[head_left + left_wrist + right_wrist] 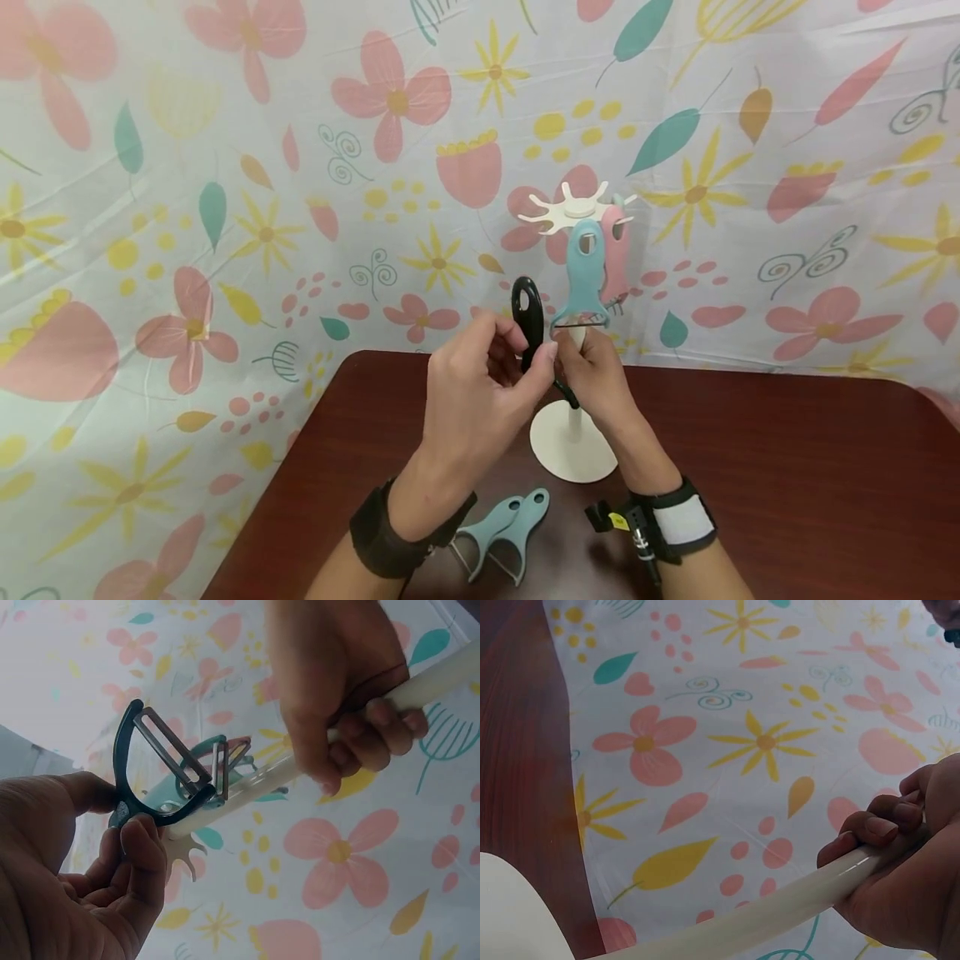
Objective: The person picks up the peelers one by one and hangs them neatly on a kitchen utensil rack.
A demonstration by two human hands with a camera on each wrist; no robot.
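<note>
My left hand pinches a black peeler between thumb and fingers, its handle pointing up and its Y-shaped head low. The peeler is just left of a white stand, apart from its hooks. My right hand grips the stand's post, fingers wrapped round it. From the hooked top hang a light blue peeler and a pink peeler. Part of the pink one is hidden behind the blue.
Two light blue peelers lie partly overlapped on the dark wooden table, in front of the stand and between my forearms. A flower-printed cloth hangs behind the table and along its left side.
</note>
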